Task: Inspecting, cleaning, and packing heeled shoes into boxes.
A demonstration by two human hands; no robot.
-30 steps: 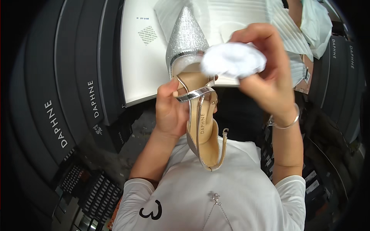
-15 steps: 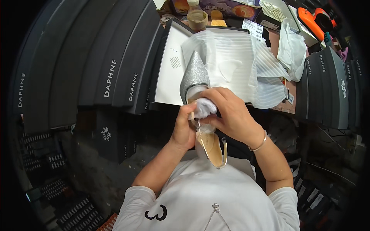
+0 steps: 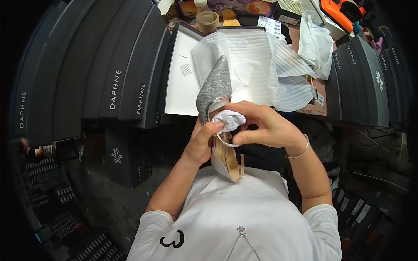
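Note:
My left hand (image 3: 201, 141) grips a silver, glittery pointed-toe shoe (image 3: 217, 85) by its middle. The toe points away from me, and the tan insole and ankle strap (image 3: 241, 167) are nearest my body. A crumpled wad of white paper (image 3: 228, 121) sits at the shoe's opening, with my left thumb pressing its near edge. My right hand (image 3: 272, 130) curls round the wad from the right, index finger above and thumb below, close to a thin beaded strap (image 3: 224, 140). Its other fingers are partly hidden.
Beyond the shoe lies an open shoebox (image 3: 177, 82) spread with white wrapping sheets (image 3: 252, 65). Black shoeboxes (image 3: 117, 74) stand in rows at left, and more boxes (image 3: 361, 82) at right. Behind are a plastic bag (image 3: 314, 45), a tape roll (image 3: 207, 21) and an orange tool (image 3: 337, 13).
The shoe has turned slightly in my left hand, showing more of its side. My right index finger and thumb have spread wider round the paper wad. The whole view has shifted a little.

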